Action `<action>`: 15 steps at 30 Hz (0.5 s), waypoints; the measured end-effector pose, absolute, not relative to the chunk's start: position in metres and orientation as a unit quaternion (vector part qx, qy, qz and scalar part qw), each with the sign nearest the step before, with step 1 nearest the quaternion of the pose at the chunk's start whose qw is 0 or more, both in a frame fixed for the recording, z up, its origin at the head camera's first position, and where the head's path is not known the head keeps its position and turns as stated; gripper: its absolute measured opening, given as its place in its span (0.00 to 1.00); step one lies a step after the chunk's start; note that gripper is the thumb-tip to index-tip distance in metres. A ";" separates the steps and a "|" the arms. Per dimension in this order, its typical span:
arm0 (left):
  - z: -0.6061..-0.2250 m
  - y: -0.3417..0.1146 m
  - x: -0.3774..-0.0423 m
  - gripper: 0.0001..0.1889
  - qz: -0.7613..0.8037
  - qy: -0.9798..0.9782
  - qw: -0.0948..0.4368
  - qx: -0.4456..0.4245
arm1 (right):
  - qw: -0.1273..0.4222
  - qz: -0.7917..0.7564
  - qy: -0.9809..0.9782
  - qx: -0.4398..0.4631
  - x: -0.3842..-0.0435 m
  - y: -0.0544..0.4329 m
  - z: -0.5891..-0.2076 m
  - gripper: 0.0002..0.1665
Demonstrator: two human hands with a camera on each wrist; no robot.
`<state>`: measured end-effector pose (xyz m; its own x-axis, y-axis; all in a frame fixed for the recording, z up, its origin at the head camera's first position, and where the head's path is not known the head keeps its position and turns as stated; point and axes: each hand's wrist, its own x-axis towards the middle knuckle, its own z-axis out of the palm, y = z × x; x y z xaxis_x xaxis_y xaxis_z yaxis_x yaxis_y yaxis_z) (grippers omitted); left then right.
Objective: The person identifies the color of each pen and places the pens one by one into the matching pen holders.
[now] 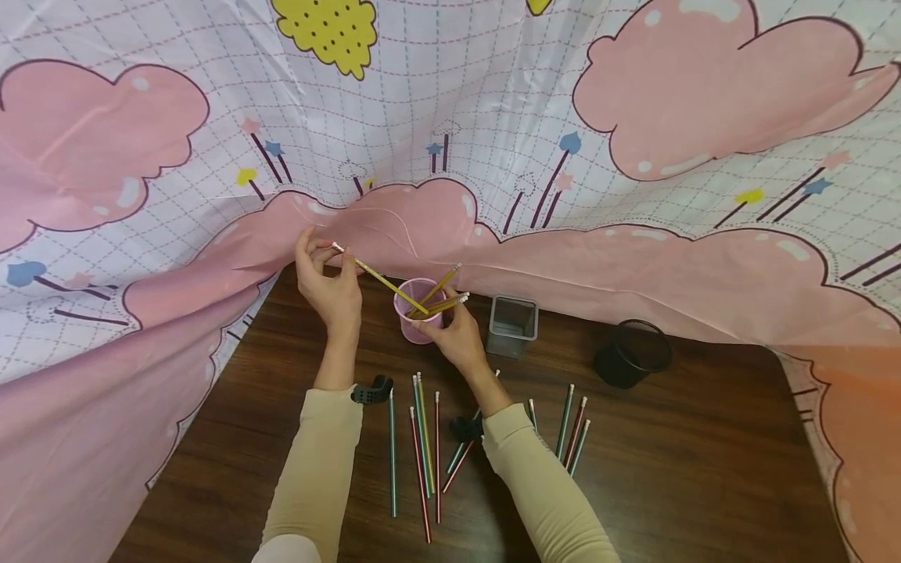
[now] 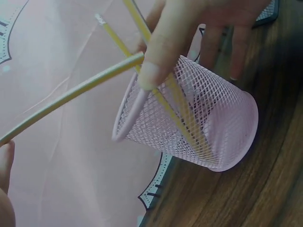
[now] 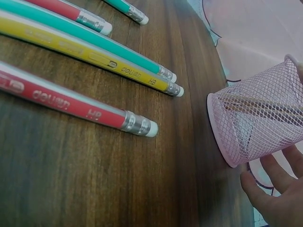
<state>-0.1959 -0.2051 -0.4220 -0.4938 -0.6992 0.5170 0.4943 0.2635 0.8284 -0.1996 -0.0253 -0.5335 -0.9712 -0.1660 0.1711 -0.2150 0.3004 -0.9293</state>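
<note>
My left hand (image 1: 329,293) pinches a yellow pencil (image 1: 383,281) near its white eraser end. The pencil slants down to the right, and its far end is over the mouth of a pink mesh pencil cup (image 2: 213,109). More yellow pencils (image 1: 442,283) lean inside the cup, erasers up. My right hand (image 1: 459,336) holds the cup by its rim. In the left wrist view the right thumb (image 2: 163,52) presses on the rim beside the pencils. Other fingers (image 3: 277,177) of the right hand extend along the cup's side in the right wrist view.
Red, green and yellow pencils (image 1: 425,446) lie on the dark wooden table (image 1: 690,469) nearer me. Right of the cup stand a grey square container (image 1: 511,344) and a black round mesh cup (image 1: 622,363). A patterned cloth (image 1: 493,117) hangs behind and at the sides.
</note>
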 end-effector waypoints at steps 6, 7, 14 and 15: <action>-0.416 -0.195 -0.190 0.23 -0.520 -0.660 0.540 0.056 | 0.030 0.578 -0.806 0.125 -0.201 -0.026 -0.533 0.49; -0.416 -0.193 -0.190 0.23 -0.510 -0.665 0.542 0.054 | 0.030 0.579 -0.805 0.126 -0.201 -0.026 -0.534 0.49; -0.421 -0.187 -0.191 0.23 -0.499 -0.682 0.533 0.041 | 0.025 0.579 -0.805 0.123 -0.201 -0.025 -0.535 0.49; -0.422 -0.186 -0.191 0.23 -0.498 -0.685 0.531 0.039 | 0.022 0.582 -0.804 0.121 -0.201 -0.025 -0.534 0.49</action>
